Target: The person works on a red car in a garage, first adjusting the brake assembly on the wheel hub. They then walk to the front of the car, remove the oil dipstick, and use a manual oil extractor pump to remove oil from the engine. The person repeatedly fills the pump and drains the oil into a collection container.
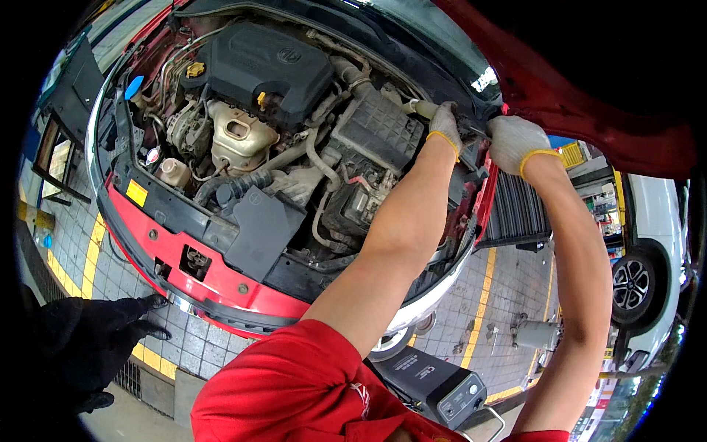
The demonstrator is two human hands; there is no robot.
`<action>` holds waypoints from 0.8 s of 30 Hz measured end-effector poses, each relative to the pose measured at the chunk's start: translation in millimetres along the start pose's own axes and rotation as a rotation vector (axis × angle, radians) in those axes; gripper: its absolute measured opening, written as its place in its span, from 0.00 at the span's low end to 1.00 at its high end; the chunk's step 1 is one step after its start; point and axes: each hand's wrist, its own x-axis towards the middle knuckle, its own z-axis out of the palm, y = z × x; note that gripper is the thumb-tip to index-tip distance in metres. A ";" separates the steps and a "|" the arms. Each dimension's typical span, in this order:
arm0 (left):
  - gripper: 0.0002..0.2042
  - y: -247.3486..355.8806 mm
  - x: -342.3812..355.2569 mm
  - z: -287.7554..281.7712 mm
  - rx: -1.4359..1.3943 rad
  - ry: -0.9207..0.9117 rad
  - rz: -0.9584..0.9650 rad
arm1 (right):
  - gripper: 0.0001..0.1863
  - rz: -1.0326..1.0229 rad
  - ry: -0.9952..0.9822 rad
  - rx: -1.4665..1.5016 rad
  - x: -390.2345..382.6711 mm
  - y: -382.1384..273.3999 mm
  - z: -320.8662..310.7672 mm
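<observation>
- We start with the left hand [445,127], in a grey glove with yellow cuff: it is just to the right of the ribbed black box [377,129]. Its fingertips are hidden, so we cannot tell if they are apart or clamped on something.
- The right hand [518,138], in a similar glove, is farther to the right of the box. Its fingers look bent, but their ends are turned away from us, and we cannot tell what they hold.
- Between the two hands, also to the right of the box, we see a thin metal piece [477,132], too small and covered to name.
- At the upper right corner of the box we find a pale tube [425,109], near the left hand.
- To the left of the box is the black engine cover [266,70].
- The raised red hood [545,74] is above and to the right of the box.
- Well apart, far right of the box, we notice a white car [655,214].
</observation>
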 end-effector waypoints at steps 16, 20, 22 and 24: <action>0.20 -20.7 -2.9 8.3 -0.005 0.052 -0.035 | 0.15 -0.038 0.143 0.116 -50.9 29.2 -8.5; 0.21 -19.4 -7.2 9.5 0.022 0.081 -0.023 | 0.17 -0.023 0.151 0.147 -51.9 28.1 -7.9; 0.20 -18.4 -7.8 8.4 0.020 0.047 -0.021 | 0.18 -0.006 0.100 0.174 -53.8 26.0 -11.7; 0.20 -20.8 -6.2 4.5 0.005 0.000 -0.032 | 0.18 -0.008 0.095 0.192 -53.6 27.5 -9.2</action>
